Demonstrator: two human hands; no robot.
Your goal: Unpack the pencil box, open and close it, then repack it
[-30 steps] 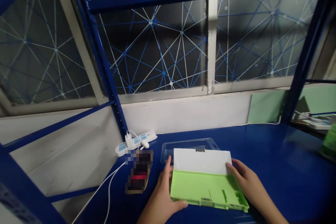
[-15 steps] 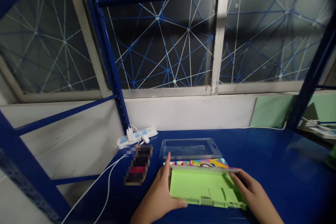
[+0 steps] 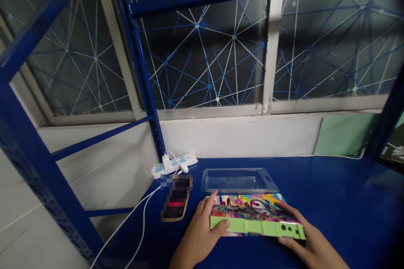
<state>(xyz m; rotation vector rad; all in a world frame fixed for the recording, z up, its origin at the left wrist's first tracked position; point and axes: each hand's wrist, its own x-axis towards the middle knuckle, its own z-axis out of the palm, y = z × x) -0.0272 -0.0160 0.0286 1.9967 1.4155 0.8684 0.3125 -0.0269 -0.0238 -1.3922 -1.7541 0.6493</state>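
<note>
On my feed, the lime-green plastic case (image 3: 255, 228) sat between both hands, its colourful printed cover facing up and a long green edge turned toward me, with round holes at the right end. The left hand (image 3: 202, 231) had hold of the case's left end, spread fairly wide, the index finger reaching along the end and the thumb on the green edge. The right hand (image 3: 311, 246) gripped the right end, its fingers (image 3: 285, 209) over the printed cover and its thumb (image 3: 285, 240) at the near edge. I couldn't tell whether the case touched the blue tabletop (image 3: 347, 193) or was lifted off it.

Just behind the case lay a clear plastic blister tray (image 3: 238, 180). Off the case's left end was an object (image 3: 176, 197) too pixelated for me to name. Farther behind and left sat a white power strip (image 3: 173, 166) with a white charger (image 3: 166, 163) plugged in, and a white cable (image 3: 126, 214) ran toward me on the case's left. Well behind the case stood a blue steel frame (image 3: 145, 80) and a window (image 3: 202, 50) patterned with a white-and-blue net.
</note>
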